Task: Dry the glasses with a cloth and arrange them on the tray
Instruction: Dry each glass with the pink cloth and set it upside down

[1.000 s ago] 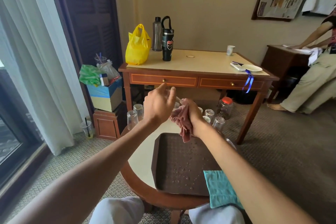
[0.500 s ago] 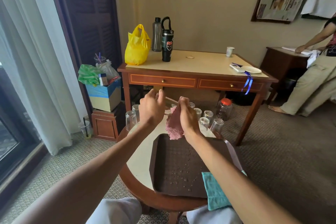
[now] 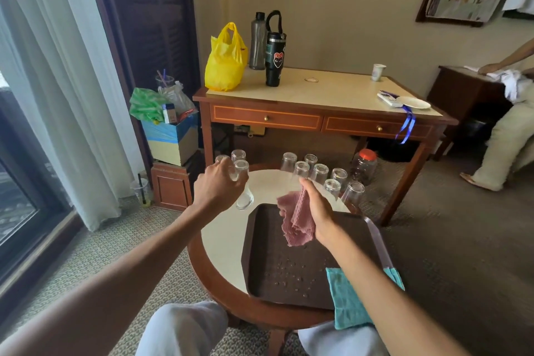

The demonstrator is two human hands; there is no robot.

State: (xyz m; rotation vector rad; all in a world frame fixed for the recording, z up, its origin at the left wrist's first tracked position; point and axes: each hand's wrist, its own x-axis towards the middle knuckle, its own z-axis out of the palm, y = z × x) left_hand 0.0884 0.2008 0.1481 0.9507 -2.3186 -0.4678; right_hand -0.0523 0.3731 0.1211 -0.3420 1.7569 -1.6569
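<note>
our left hand (image 3: 217,188) grips an upturned glass (image 3: 242,185) on the round table (image 3: 222,243), left of the tray (image 3: 261,277). our right hand (image 3: 317,209) clutches the pink cloth (image 3: 295,221) over the tray, which holds only droplets. more upturned glasses (image 3: 319,175) stand far right.

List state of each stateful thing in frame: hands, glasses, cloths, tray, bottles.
left hand: gripping one glass, inverted, beside the tray
right hand: holding pink cloth, hanging over tray
tray: no glasses on it, water droplets
other glasses: upside down on round table
teal cloth: draped over tray corner
grey bottle: capped, upright
black tumbler: lidded, upright
</note>
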